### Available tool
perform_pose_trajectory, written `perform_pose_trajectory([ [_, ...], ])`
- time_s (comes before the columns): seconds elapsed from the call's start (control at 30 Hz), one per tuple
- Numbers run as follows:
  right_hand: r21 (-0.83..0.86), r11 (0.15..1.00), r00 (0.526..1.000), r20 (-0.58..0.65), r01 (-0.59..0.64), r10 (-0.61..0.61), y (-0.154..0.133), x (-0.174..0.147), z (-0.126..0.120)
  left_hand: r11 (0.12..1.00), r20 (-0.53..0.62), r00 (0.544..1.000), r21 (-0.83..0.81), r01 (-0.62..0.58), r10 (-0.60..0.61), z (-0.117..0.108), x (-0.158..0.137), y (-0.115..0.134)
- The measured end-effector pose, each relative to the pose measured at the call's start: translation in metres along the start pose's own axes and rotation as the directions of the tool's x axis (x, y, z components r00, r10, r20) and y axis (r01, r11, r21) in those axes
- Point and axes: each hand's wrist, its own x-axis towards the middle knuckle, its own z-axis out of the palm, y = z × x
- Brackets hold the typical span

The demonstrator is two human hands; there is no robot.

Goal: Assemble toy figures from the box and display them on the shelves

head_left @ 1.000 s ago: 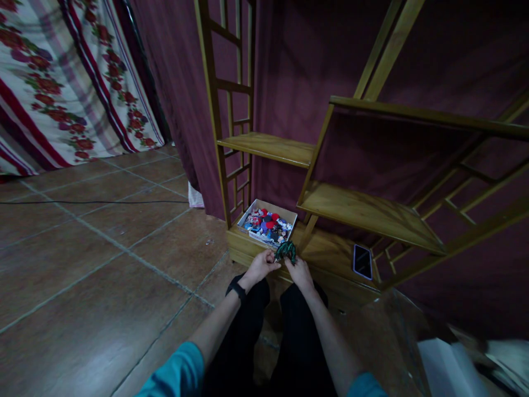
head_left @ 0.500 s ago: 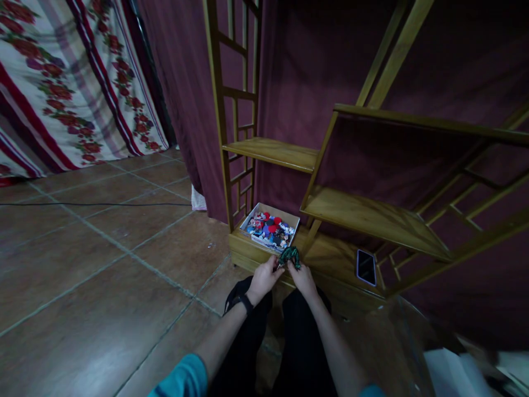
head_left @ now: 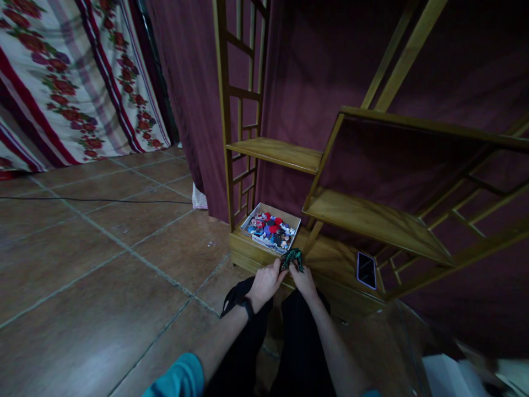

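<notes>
A small dark-green, shiny, bunched object (head_left: 292,257) is pinched between my two hands, just in front of the low shelf's edge; its exact kind is too small to make out. My left hand (head_left: 266,282), with a dark band on the wrist, has its fingers closed at the object's left side. On the other side, my right hand (head_left: 302,277) grips its lower right part. Right behind the hands sits an open shallow box (head_left: 294,221) filled with many small colourful pieces in red, blue, white and black.
The box stands on the bottom board of a wooden shelf unit (head_left: 275,151). A phone (head_left: 366,270) lies farther right on that board. Maroon curtain (head_left: 190,99) hangs behind. A black cable (head_left: 103,199) crosses the tiled floor (head_left: 103,281). White objects (head_left: 446,375) lie lower right.
The green object and both hands have shifted very slightly to the right, and the left fingers have moved closer over it. The view has tilted a little.
</notes>
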Motion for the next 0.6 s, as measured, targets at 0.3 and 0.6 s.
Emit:
perform_pose_trajectory([
  [0.3,0.198,0.978,0.996,-0.077,0.068,-0.053,0.009,0.005,0.009,0.858,0.092,0.981,0.477,-0.193,0.170,-0.013,-0.002,0.006],
  [0.6,0.128,0.962,0.956,-0.203,0.240,-0.212,0.011,0.007,0.011,0.751,0.127,0.963,0.605,-0.265,0.238,-0.012,-0.003,-0.004],
])
